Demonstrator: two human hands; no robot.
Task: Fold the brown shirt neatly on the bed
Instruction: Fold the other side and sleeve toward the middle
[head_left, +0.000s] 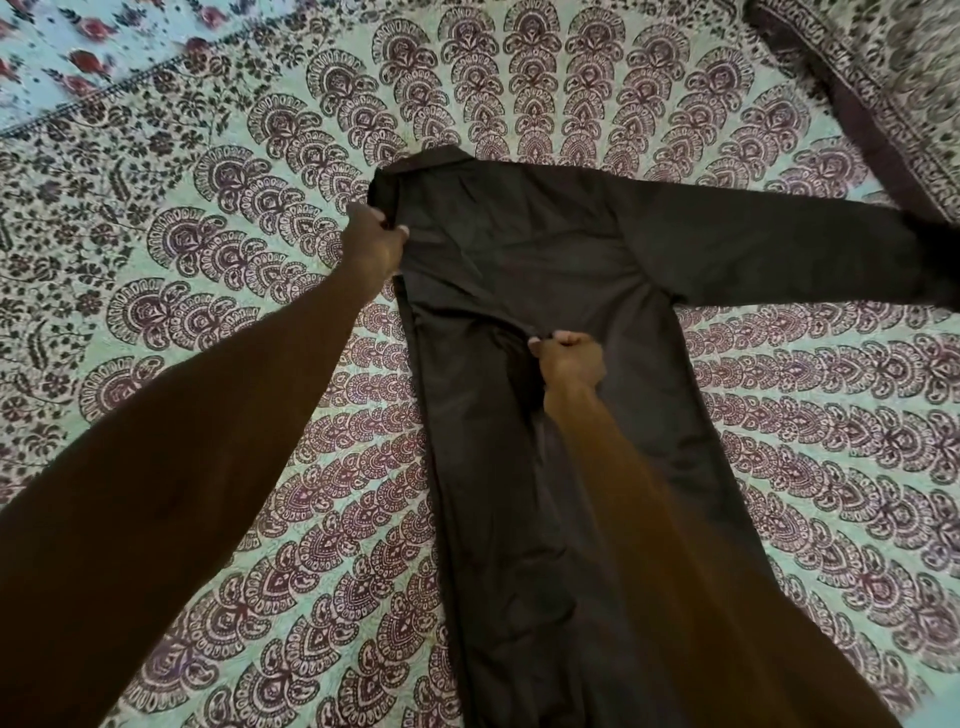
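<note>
The dark brown shirt (519, 249) lies flat on the bed, collar at the far end, hem toward me. Its right sleeve (769, 249) stretches straight out to the right. The left side is folded in over the body, giving a straight left edge. My left hand (375, 243) pinches the fabric at the upper left corner near the shoulder. My right hand (570, 359) is closed on a fold of cloth at the middle of the shirt's body. Both forearms reach in from the bottom of the view and hide part of the lower shirt.
The bed is covered by a teal sheet with a purple paisley fan print (218, 322). A patterned pillow or folded cover with a dark border (883, 88) lies at the far right. A floral cloth (78, 57) lies at the far left.
</note>
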